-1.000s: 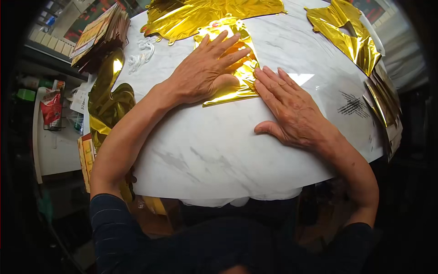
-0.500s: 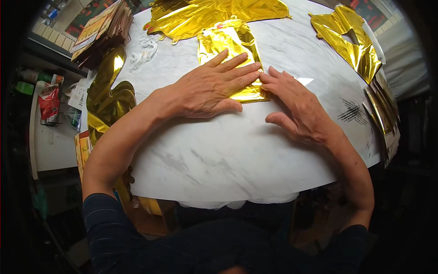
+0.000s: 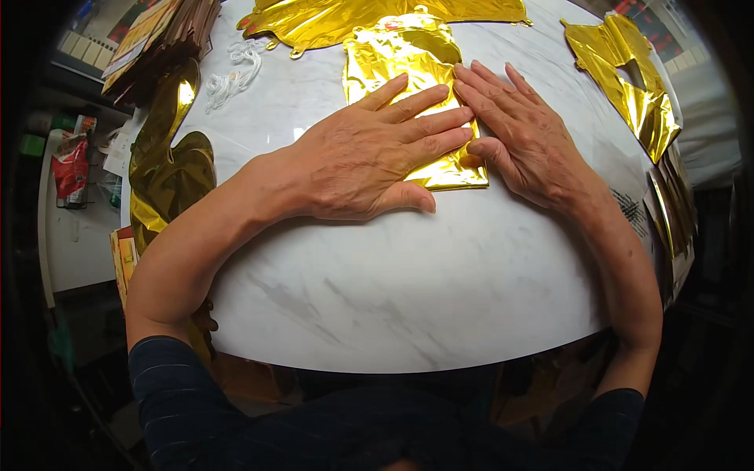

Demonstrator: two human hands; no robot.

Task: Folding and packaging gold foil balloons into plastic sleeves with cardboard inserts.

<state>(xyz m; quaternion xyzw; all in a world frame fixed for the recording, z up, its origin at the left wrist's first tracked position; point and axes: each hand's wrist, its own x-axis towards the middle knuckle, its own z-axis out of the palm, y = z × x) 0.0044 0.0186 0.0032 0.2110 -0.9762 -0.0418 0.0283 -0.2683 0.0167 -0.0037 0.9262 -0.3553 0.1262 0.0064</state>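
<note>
A folded gold foil balloon lies flat on the white marble-patterned table, its near edge straight and its far end crinkled. My left hand rests palm down across it with the fingers spread, hiding much of its middle and left side. At the balloon's right edge lies my right hand, fingers stretched out toward the far side and thumb close to the left fingertips. Neither hand grips anything. Part of the right-hand edge is covered by the fingers.
More gold foil balloons lie flat at the far edge, on the right and on the left. White string sits in a tangle near a stack of cardboard packages. Flat packages hang at the right edge.
My right hand has moved up along the balloon's right edge, its fingers now pointing farther away. The left hand stays flat on the foil. The view has shifted slightly.
</note>
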